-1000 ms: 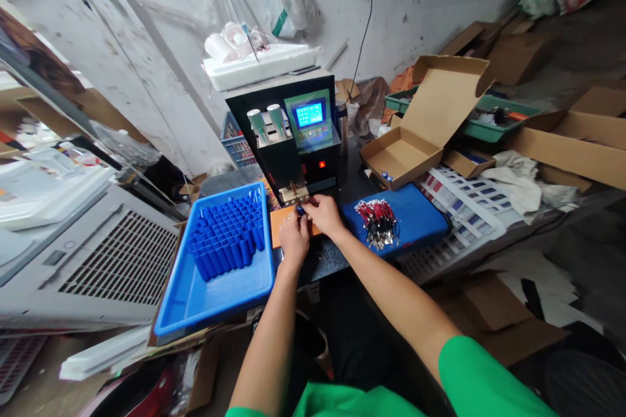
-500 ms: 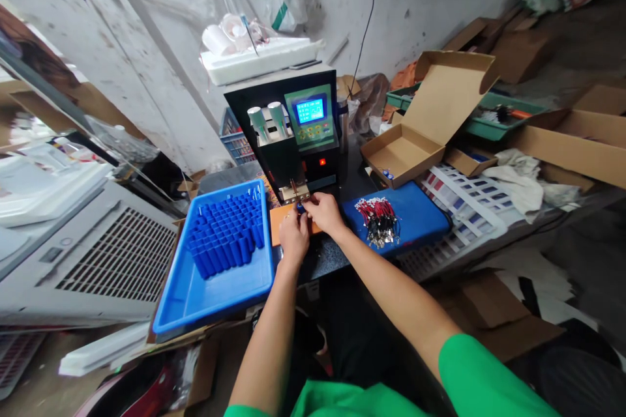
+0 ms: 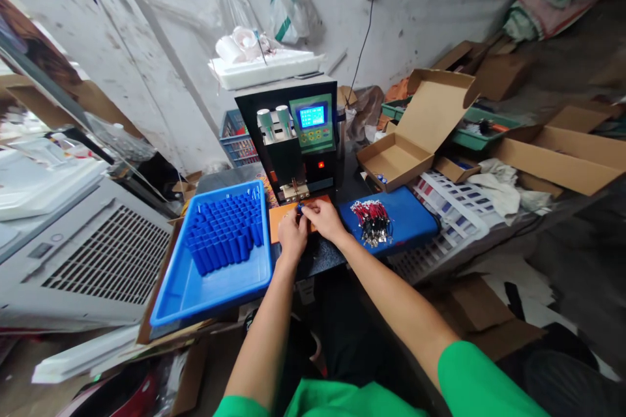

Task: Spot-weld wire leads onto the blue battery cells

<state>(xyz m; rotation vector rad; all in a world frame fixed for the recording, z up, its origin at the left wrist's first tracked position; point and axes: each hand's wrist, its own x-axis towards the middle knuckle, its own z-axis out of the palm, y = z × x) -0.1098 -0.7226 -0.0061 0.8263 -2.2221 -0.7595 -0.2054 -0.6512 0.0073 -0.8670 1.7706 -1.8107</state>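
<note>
Just in front of the spot welder's electrodes (image 3: pixel 295 191), my left hand (image 3: pixel 292 234) is closed around a small blue battery cell (image 3: pixel 300 208), mostly hidden by the fingers. My right hand (image 3: pixel 325 219) meets it from the right, thumb and fingers pinched at the cell's end; whatever they pinch is too small to make out. Both hands are over an orange board (image 3: pixel 280 216) at the foot of the black spot welder (image 3: pixel 267 163), whose blue screen (image 3: pixel 312 115) is lit. Red and black wire leads (image 3: pixel 372 221) lie bunched on a blue pad (image 3: pixel 408 215) to the right.
Left of the hands, a blue tray (image 3: pixel 169 303) holds many upright blue battery cells (image 3: pixel 222 234). An opened cardboard box (image 3: pixel 398 156) stands behind the pad, with a white plastic basket (image 3: pixel 452 212) beside it. A white foam lid (image 3: pixel 267 68) with rolls rests on the welder.
My hands have drawn slightly back from the electrodes, with the blue cell between them. The camera view has shifted a little. The tray and the leads look the same.
</note>
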